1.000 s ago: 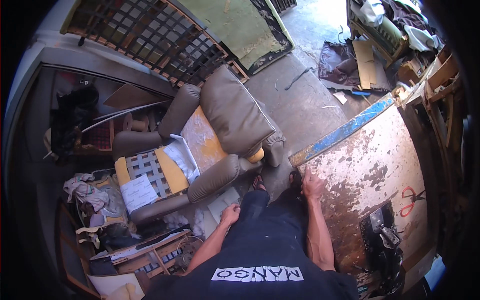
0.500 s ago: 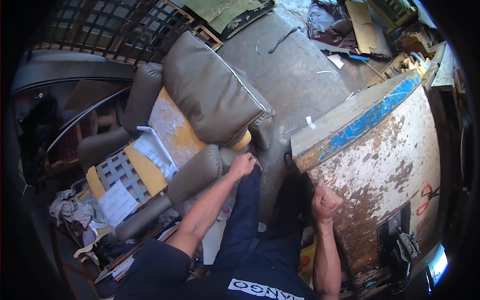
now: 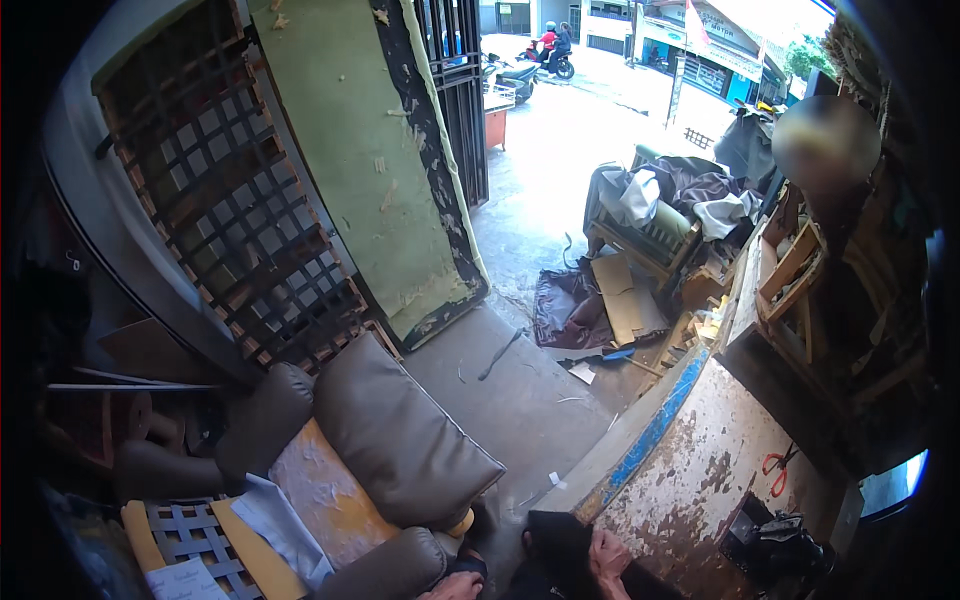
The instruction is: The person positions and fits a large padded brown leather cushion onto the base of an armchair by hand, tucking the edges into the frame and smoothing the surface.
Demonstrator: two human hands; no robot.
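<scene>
At the bottom edge my left hand [image 3: 455, 587] is curled low beside a padded grey-brown sofa armrest [image 3: 375, 570], partly cut off; what its fingers hold, if anything, is hidden. My right hand [image 3: 606, 550] is closed over my dark-clothed knee, just left of a worn worktable [image 3: 680, 460] with a blue-painted edge; its grip is unclear. Red-handled scissors [image 3: 775, 470] lie on that table, near a black metal machine [image 3: 760, 535]. The sofa, with a loose back cushion [image 3: 400, 430], exposed foam [image 3: 310, 470] and grey webbing [image 3: 190, 540], fills the lower left.
Webbed wooden frames [image 3: 220, 200] and a green panel [image 3: 340, 170] lean at left. A doorway opens on a street with a scooter and two riders [image 3: 555, 55]. Leather scraps and cardboard [image 3: 620, 300], a piled chair frame [image 3: 650, 235], wooden frames [image 3: 790, 270] and a blurred shape [image 3: 825, 145] stand at right.
The view has tilted up toward the doorway and street, so sofa, table and both hands sit lower in the picture. My left hand and forearm are now largely out of frame.
</scene>
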